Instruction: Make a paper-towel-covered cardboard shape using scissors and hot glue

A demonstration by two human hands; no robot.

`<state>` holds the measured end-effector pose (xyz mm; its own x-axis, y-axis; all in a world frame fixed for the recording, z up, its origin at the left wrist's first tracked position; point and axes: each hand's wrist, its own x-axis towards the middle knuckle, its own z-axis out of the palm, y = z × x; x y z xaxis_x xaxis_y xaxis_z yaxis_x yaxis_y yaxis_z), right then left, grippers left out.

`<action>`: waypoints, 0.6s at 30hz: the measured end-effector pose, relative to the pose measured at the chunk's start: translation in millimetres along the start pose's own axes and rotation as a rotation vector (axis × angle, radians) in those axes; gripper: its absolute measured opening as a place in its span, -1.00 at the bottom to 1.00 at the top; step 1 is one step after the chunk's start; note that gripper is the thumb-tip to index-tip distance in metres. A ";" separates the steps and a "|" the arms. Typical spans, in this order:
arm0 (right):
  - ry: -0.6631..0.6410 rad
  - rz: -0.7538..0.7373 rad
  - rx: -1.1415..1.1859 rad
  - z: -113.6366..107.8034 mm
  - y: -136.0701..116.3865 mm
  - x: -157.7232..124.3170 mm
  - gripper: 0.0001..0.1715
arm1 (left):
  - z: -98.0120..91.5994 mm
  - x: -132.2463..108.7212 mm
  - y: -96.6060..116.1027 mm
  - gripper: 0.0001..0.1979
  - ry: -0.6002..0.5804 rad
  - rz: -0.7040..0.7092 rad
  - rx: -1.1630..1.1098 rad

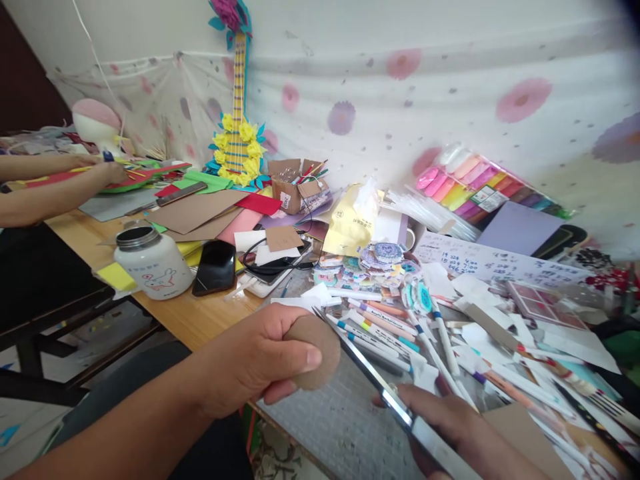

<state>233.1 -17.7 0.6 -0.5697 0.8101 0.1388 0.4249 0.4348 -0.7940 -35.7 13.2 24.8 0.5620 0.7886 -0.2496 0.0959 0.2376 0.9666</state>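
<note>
In my left hand [260, 357] is a round brown cardboard disc [320, 360], pinched between thumb and fingers above the table's front edge. My right hand [460, 427], at the lower right, grips a pair of scissors [370, 373] with long metal blades. The blade tips are by the disc's upper right edge; whether they touch it I cannot tell. My right fingers partly hide the handles. Beyond both hands lie several marker pens [380, 327] and a pile of cut paper pieces with patterns [375, 263].
A white jar [153, 263] and a black phone [215, 267] stand to the left. Cardboard sheets [195, 213], a small pencil box [297, 187] and a paper guitar [237, 133] are farther back. Another person's hands [100, 170] work at the far left. Colored clay packs [490, 183] lean right.
</note>
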 end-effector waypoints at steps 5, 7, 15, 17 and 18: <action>0.005 0.007 -0.018 0.5 2.8 2.0 -0.44 | -0.8 2.6 0.2 -0.87 0.002 0.004 0.007; 0.013 -0.003 -0.011 1.5 1.6 -0.4 -0.45 | -1.3 3.3 0.1 -0.88 0.008 -0.002 -0.002; 0.127 0.284 0.190 14.6 -0.4 -2.1 -0.48 | 15.7 13.6 -15.4 -0.86 0.047 -0.038 0.020; 0.164 0.314 0.351 19.3 3.2 3.2 -0.46 | 31.0 24.3 -25.8 -0.86 0.057 -0.067 0.025; 0.229 0.314 0.413 21.4 5.4 6.4 -0.46 | 39.1 30.0 -31.5 -0.86 0.049 -0.071 0.016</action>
<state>216.7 -18.6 -15.5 -0.2736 0.9604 -0.0527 0.2128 0.0070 -0.9771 10.3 7.2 -10.9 0.5125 0.7969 -0.3198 0.1477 0.2851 0.9471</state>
